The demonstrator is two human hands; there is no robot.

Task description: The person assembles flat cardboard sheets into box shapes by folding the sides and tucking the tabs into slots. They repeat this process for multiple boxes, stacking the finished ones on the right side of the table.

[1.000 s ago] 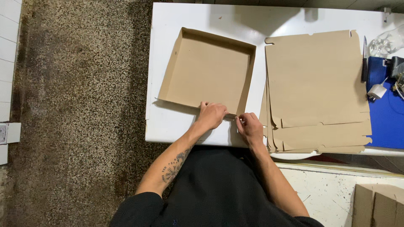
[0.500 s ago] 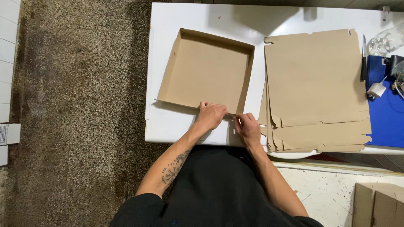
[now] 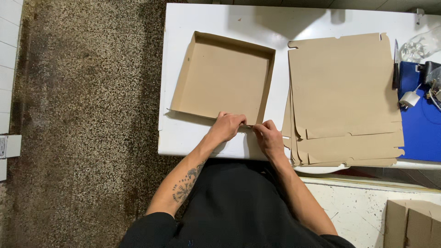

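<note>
Both hands (image 3: 250, 131) drawn closer, pinching box (image 3: 223, 78) near edge

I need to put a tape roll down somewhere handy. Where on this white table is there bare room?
Bare white table runs along the far edge, beyond the folded box, and in a narrow strip between it and the stack of flat cardboard. The near edge is crowded: left hand and right hand pinch the box's near wall. The blue mat holds clutter.

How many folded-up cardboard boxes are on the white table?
1: the shallow box at the table's left, its near edge pinched by the left hand and right hand. The stack beside it is unfolded flat sheets.
</note>
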